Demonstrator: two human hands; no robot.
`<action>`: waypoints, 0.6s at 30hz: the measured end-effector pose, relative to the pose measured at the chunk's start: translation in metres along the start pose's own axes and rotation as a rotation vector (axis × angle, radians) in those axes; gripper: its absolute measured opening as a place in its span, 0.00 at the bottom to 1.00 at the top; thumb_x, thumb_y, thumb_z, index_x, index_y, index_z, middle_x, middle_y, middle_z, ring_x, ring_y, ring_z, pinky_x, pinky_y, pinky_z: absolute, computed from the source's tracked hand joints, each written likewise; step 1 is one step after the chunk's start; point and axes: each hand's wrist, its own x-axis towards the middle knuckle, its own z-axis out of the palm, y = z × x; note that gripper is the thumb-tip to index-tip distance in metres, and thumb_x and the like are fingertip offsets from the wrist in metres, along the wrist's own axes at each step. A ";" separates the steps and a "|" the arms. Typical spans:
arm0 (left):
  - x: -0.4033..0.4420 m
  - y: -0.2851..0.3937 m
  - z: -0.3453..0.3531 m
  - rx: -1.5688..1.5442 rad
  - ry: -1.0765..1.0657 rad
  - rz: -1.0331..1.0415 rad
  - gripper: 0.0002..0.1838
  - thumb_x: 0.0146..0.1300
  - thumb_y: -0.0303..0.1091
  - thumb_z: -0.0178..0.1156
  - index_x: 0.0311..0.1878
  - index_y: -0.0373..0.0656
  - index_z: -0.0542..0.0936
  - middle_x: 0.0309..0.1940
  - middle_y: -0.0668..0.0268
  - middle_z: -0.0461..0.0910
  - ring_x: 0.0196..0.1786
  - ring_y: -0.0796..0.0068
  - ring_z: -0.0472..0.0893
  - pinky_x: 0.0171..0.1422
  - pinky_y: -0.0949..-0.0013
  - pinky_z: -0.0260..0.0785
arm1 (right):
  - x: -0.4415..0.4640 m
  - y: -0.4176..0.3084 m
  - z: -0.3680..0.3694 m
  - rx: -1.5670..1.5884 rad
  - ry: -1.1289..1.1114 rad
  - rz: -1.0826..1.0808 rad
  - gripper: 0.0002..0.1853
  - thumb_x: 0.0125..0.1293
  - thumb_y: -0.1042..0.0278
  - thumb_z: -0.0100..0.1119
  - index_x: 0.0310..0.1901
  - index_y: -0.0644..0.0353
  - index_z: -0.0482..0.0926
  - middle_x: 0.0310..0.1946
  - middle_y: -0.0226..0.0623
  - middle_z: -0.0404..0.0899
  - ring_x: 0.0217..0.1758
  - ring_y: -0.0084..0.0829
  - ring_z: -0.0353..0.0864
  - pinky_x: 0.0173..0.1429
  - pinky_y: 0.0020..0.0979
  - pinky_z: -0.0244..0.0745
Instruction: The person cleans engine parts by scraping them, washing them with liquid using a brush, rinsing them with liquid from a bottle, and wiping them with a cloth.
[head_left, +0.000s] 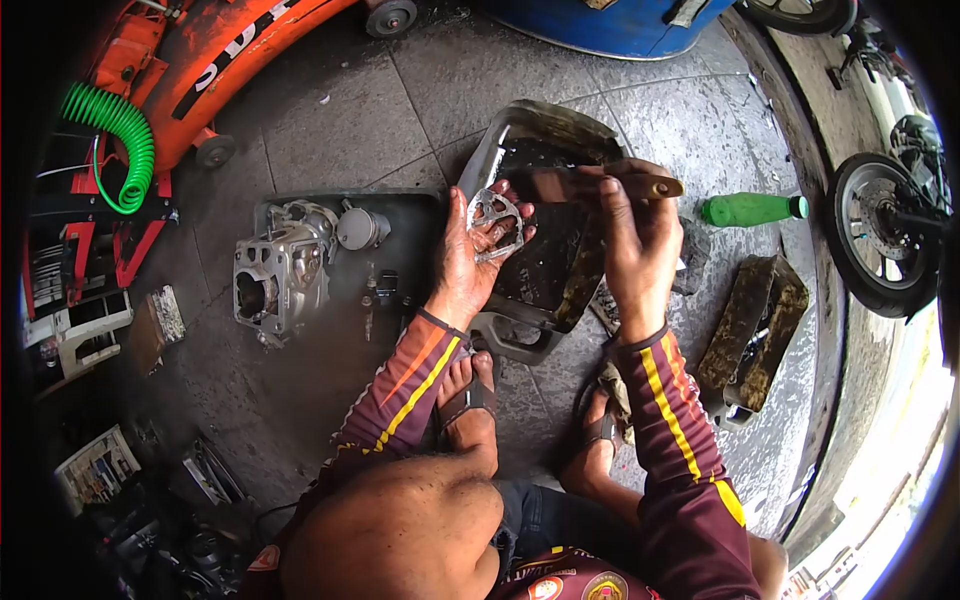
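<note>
In the palm of my left hand [462, 262] lies a wet silver metal engine part [490, 212] with several openings, the fingers curled around it. My right hand [642, 250] grips a paintbrush [655, 188] by its dark wooden handle. The brush's bristle end points left and reaches over to the metal part; whether it touches cannot be made out. Both hands are above a grimy black plastic basin [590, 290], with dark wet residue inside.
Left, a dark tray [425, 205] carries an engine cylinder block [285, 270], a piston [358, 228] and small parts. To the right are a green bottle [752, 210] and a dirty rectangular container [755, 335]. An orange tank [215, 70], blue drum [600, 25] and motorcycle wheel [880, 235] stand around.
</note>
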 end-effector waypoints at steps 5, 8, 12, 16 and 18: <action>-0.003 0.001 0.013 -0.019 -0.005 -0.012 0.34 0.74 0.62 0.42 0.63 0.38 0.71 0.56 0.56 0.78 0.55 0.58 0.81 0.62 0.49 0.76 | -0.004 0.019 -0.005 -0.227 -0.125 0.003 0.08 0.69 0.72 0.61 0.46 0.63 0.77 0.34 0.42 0.86 0.37 0.29 0.88 0.41 0.29 0.79; -0.002 0.003 0.006 0.046 0.015 0.025 0.34 0.75 0.61 0.41 0.64 0.38 0.70 0.59 0.57 0.76 0.57 0.59 0.80 0.63 0.50 0.76 | 0.002 0.001 -0.012 -0.166 -0.006 0.073 0.06 0.71 0.74 0.57 0.46 0.65 0.76 0.38 0.41 0.87 0.39 0.27 0.87 0.44 0.27 0.80; 0.002 0.001 0.007 -0.066 -0.050 -0.018 0.34 0.76 0.61 0.36 0.67 0.41 0.68 0.64 0.57 0.74 0.60 0.62 0.78 0.65 0.50 0.73 | -0.012 0.008 0.002 0.133 -0.167 0.209 0.08 0.71 0.70 0.59 0.48 0.63 0.77 0.41 0.40 0.86 0.43 0.26 0.86 0.45 0.26 0.79; 0.000 0.003 0.010 0.016 -0.013 0.008 0.37 0.74 0.65 0.36 0.66 0.41 0.68 0.64 0.57 0.74 0.64 0.61 0.75 0.65 0.49 0.72 | -0.004 0.019 -0.011 -0.224 -0.057 0.123 0.10 0.71 0.70 0.59 0.49 0.64 0.76 0.36 0.43 0.87 0.39 0.31 0.89 0.41 0.30 0.80; -0.002 0.003 0.008 0.029 -0.011 0.012 0.37 0.73 0.66 0.36 0.66 0.41 0.69 0.64 0.57 0.74 0.64 0.61 0.75 0.65 0.49 0.72 | -0.010 0.008 -0.005 -0.126 -0.023 0.106 0.10 0.71 0.70 0.59 0.50 0.65 0.75 0.37 0.43 0.87 0.40 0.28 0.88 0.43 0.29 0.80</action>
